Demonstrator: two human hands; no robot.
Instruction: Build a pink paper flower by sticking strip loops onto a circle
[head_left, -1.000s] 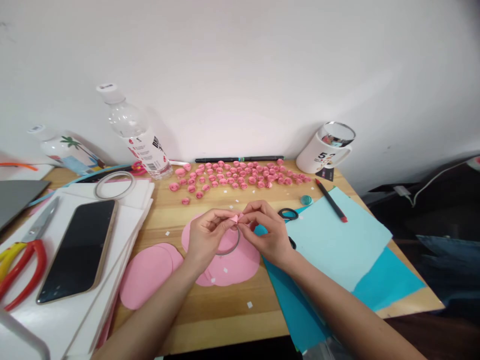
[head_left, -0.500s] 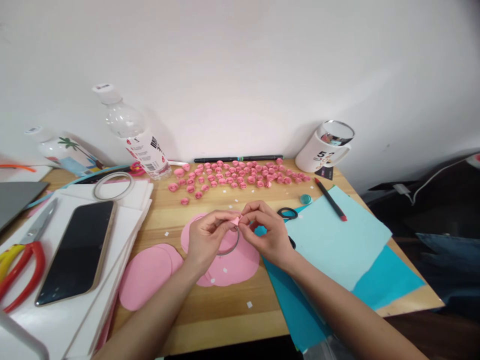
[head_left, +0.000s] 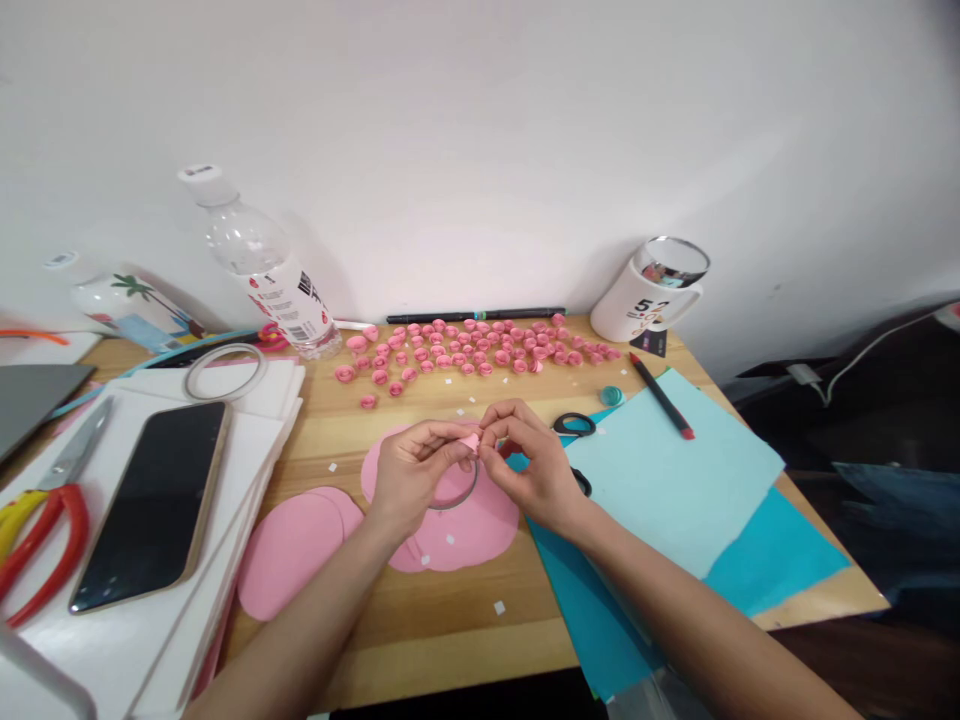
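Observation:
My left hand [head_left: 411, 473] and my right hand [head_left: 529, 462] meet above the middle of the wooden desk [head_left: 420, 620]. Both pinch a small rolled pink paper piece [head_left: 470, 440] between fingertips. Under the hands lies a tape ring [head_left: 459, 497] on pink paper circles [head_left: 480, 525]. More pink circles [head_left: 289, 550] lie to the left. Several small pink paper rolls [head_left: 480, 350] are spread along the back of the desk.
A phone [head_left: 154, 500] rests on white sheets at left, with red-handled scissors [head_left: 37, 530] and a tape ring [head_left: 225, 370]. Two bottles [head_left: 259, 265] lean at the back left. A mug [head_left: 649, 295], red pencil [head_left: 660, 397], black scissors [head_left: 574, 425] and blue paper [head_left: 675, 470] lie right.
Both hands keep pinching the pink roll in nearly the same spot, with small finger shifts. The view has drifted slightly.

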